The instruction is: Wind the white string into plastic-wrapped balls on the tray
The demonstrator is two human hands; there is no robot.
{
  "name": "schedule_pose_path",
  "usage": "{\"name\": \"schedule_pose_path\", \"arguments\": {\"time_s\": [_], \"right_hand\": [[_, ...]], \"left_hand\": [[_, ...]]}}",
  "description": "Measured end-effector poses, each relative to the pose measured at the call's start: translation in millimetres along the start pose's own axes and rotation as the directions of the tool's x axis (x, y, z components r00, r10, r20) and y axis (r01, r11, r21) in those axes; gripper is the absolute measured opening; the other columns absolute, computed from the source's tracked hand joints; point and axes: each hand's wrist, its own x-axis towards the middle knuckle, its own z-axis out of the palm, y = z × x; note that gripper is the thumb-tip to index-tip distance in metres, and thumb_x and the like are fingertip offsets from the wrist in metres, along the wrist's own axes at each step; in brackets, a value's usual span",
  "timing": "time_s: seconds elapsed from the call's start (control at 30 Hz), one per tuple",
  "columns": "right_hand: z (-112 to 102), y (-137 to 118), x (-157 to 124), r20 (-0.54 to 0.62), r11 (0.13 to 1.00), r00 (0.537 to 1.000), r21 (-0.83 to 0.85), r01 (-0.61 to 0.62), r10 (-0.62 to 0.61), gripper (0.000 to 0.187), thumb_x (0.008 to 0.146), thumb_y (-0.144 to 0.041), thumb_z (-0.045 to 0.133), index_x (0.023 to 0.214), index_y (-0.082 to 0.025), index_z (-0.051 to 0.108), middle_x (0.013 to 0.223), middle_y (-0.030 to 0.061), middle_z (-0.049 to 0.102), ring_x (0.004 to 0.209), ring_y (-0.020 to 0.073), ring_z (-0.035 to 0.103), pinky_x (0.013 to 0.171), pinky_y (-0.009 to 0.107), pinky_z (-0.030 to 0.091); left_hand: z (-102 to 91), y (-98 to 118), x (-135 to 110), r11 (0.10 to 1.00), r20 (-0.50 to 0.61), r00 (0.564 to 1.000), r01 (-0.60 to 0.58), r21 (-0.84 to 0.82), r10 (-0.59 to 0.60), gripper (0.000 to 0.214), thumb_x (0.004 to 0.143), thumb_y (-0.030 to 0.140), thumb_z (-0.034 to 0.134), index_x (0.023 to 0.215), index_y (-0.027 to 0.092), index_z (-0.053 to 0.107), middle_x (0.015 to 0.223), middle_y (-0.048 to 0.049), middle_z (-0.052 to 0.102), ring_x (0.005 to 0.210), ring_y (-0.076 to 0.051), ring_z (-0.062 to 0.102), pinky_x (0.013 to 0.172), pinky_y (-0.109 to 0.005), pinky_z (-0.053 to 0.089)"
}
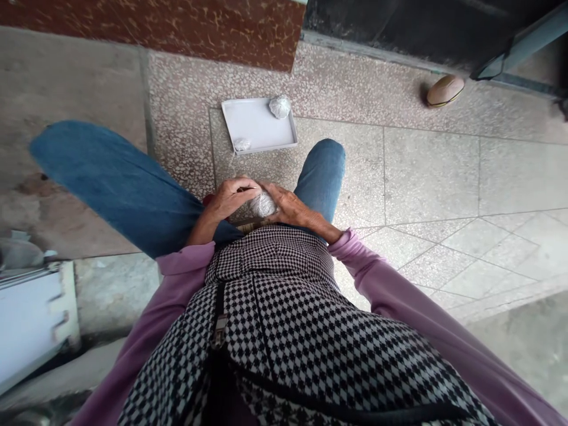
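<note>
A ball of whitish yarn [263,205] sits between my hands, close in front of my waist. My right hand [290,206] is closed round its right side, with the fingers curved over the top. My left hand [231,195] is bent in a pinch, its fingertips touching the yarn at the ball's upper left edge. Beyond my hands a shallow white tray [255,121] lies on the floor. It bears a larger wound ball [280,107] at its far right corner and a smaller bundle of yarn [242,144] at its near left corner. A thin strand hangs over the tray's edge there.
My knees spread to either side of the tray. A brown patterned block [177,29] stands at the far side. On the speckled tile floor [430,177] a beige rounded object [445,91] lies at far right. White panels [31,313] are stacked at lower left.
</note>
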Motion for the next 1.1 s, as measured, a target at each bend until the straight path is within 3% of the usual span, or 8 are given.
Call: {"name": "schedule_pose_path", "arguments": {"time_s": [0.1,0.27,0.5,0.7,0.77,0.87,0.97,1.1], "right_hand": [[7.0,-16.2,-10.7,0.003,0.995,1.000,0.100,0.027,-0.027,0.114,0.086,-0.023,0.117,0.190,-0.032,0.072,0.193,0.0119,0.073,0.187,0.0411,0.064,0.159,0.057,0.052],[10.7,-27.2,-13.0,0.012,0.986,0.999,0.163,0.037,-0.039,0.128,0.082,-0.028,0.121,0.196,-0.028,0.065,0.204,0.0188,0.061,0.191,0.0456,0.058,0.163,0.069,0.044],[15.4,-31.0,-25.3,-0.003,0.993,0.996,0.086,-0.086,0.087,0.101,0.083,-0.024,0.114,0.178,-0.047,0.087,0.185,0.0032,0.078,0.183,0.0437,0.064,0.158,0.062,0.054],[22.0,-24.7,-20.3,-0.036,0.995,0.999,0.096,-0.021,0.025,0.099,0.084,-0.035,0.117,0.178,-0.033,0.085,0.189,0.0138,0.075,0.186,0.0493,0.060,0.162,0.069,0.046],[25.3,-25.3,-17.2,-0.049,0.996,0.998,0.083,-0.032,0.036,0.101,0.085,-0.040,0.117,0.180,-0.035,0.083,0.188,0.0126,0.076,0.186,0.0499,0.060,0.163,0.070,0.044],[25.1,-28.3,-15.6,-0.087,0.991,0.994,0.126,-0.049,0.060,0.096,0.085,-0.046,0.117,0.174,-0.040,0.082,0.181,0.0101,0.079,0.181,0.0486,0.065,0.161,0.068,0.048],[17.6,-30.0,-15.0,-0.113,0.970,0.993,0.243,0.012,0.016,0.099,0.082,-0.053,0.118,0.170,-0.033,0.078,0.180,0.0135,0.078,0.174,0.0477,0.070,0.156,0.068,0.053],[7.6,-27.6,-8.9,-0.148,0.958,0.989,0.280,0.057,-0.015,0.101,0.082,-0.055,0.123,0.169,-0.030,0.076,0.183,0.0157,0.074,0.177,0.0458,0.068,0.155,0.068,0.053]], "left_hand": [[-1.6,-2.0,-1.2,0.997,0.013,0.999,0.045,-0.060,-0.044,0.029,0.088,0.053,0.093,0.084,0.025,0.085,0.089,-0.0049,0.078,0.093,-0.028,0.072,0.090,-0.039,0.060],[1.9,-7.0,-7.1,0.968,-0.010,0.993,0.116,-0.225,-0.121,0.039,0.082,0.062,0.101,0.085,0.028,0.082,0.095,-0.0072,0.079,0.096,-0.031,0.072,0.088,-0.041,0.062],[12.9,-4.5,-15.9,0.961,0.082,0.983,0.179,-0.211,-0.165,0.045,0.088,0.068,0.100,0.094,0.026,0.084,0.091,-0.0075,0.076,0.088,-0.031,0.069,0.077,-0.041,0.057],[17.3,-16.2,-8.9,0.955,-0.076,0.976,0.180,-0.237,-0.203,0.032,0.087,0.052,0.097,0.086,0.025,0.079,0.086,-0.0037,0.071,0.087,-0.025,0.068,0.076,-0.035,0.055],[16.9,-22.7,-8.6,0.955,-0.116,0.972,0.174,-0.241,-0.206,0.036,0.088,0.055,0.099,0.086,0.026,0.078,0.084,-0.0026,0.069,0.087,-0.025,0.068,0.074,-0.034,0.055],[12.8,-30.0,-10.2,0.927,-0.087,0.966,0.204,-0.316,-0.243,0.048,0.085,0.065,0.105,0.088,0.026,0.078,0.084,-0.0037,0.069,0.082,-0.024,0.067,0.069,-0.036,0.054],[9.6,-32.5,-7.9,0.866,-0.036,0.957,0.244,-0.437,-0.289,0.057,0.080,0.069,0.110,0.087,0.025,0.076,0.082,-0.0050,0.069,0.074,-0.023,0.063,0.066,-0.039,0.053],[16.2,-30.0,0.1,0.837,-0.061,0.970,0.172,-0.520,-0.237,0.062,0.079,0.072,0.111,0.085,0.026,0.070,0.077,-0.0040,0.067,0.068,-0.022,0.060,0.062,-0.038,0.050]]}}
